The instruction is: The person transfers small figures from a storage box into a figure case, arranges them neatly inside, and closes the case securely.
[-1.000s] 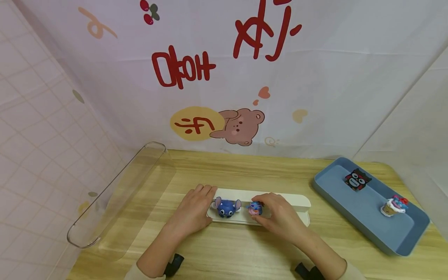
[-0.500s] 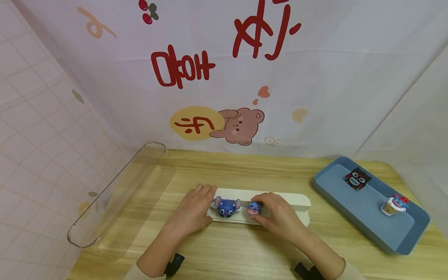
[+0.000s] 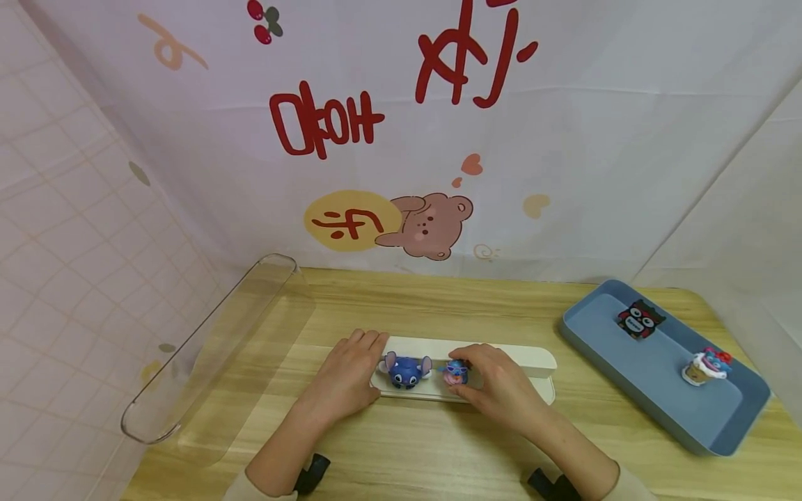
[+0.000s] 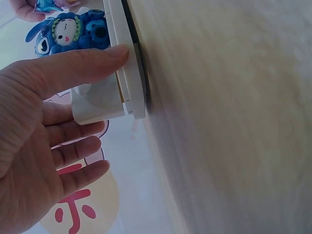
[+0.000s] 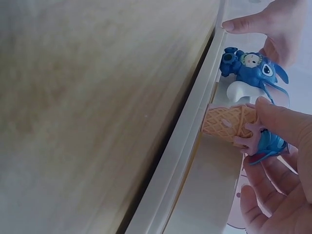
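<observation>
A long white display stand (image 3: 526, 356) with a raised back ledge lies on the table. My left hand (image 3: 352, 370) grips its left end, thumb (image 4: 92, 66) on the front edge and fingers behind. Beside that hand, a dark-blue big-eared figurine (image 3: 406, 372) sits on the stand. To its right, my right hand (image 3: 501, 383) pinches an ice-cream-cone figurine (image 5: 229, 122) between thumb and fingers. This figurine has a blue character on top and a waffle-patterned cone below. It stands upright, its cone's bottom at the stand's surface; I cannot tell whether they touch.
A blue tray (image 3: 658, 376) at the right holds a dark owl-shaped piece (image 3: 640, 321) and a cup-shaped figurine (image 3: 706, 367) with a red bow. At the left lies a long clear plastic cover (image 3: 250, 341) on the wooden table (image 3: 413, 452). Printed white cloth (image 3: 601, 181) surrounds the table.
The cone figurine has turned slightly in the right hand, its face now more to the front. The left hand and the stand have stayed put.
</observation>
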`<action>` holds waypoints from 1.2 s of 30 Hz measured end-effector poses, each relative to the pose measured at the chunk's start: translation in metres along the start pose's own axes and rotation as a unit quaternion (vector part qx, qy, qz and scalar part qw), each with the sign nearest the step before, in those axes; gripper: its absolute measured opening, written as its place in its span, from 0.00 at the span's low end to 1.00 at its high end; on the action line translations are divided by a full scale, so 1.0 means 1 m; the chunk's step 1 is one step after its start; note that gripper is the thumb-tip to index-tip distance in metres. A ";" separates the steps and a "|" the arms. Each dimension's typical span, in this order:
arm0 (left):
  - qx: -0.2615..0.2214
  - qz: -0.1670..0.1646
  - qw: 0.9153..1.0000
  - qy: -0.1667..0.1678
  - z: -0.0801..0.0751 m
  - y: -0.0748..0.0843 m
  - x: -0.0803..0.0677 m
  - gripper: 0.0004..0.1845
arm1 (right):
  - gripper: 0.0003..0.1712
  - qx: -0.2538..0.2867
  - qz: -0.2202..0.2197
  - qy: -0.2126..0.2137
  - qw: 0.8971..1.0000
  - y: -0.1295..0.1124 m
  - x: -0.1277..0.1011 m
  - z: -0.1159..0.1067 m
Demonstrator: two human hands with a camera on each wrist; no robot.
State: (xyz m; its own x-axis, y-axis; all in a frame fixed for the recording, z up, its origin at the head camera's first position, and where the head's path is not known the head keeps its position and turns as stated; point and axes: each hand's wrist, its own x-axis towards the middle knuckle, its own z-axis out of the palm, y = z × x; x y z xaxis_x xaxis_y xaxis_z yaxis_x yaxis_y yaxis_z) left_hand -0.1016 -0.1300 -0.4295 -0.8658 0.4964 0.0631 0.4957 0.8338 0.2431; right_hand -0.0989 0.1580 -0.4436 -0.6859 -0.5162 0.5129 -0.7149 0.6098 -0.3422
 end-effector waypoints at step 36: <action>-0.002 -0.007 1.000 -0.007 0.000 0.000 0.001 0.50 | 0.33 -0.032 0.031 0.062 0.997 0.025 0.000 -0.117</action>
State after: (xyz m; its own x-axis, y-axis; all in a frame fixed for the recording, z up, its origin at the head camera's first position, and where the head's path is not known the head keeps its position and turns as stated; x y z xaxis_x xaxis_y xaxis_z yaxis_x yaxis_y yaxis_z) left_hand -0.1025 -0.1297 -0.4296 -0.8717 0.4879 0.0469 0.4833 0.8398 0.2472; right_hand -0.1009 0.2437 -0.3603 -0.7028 -0.4009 0.5877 -0.6592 0.6775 -0.3261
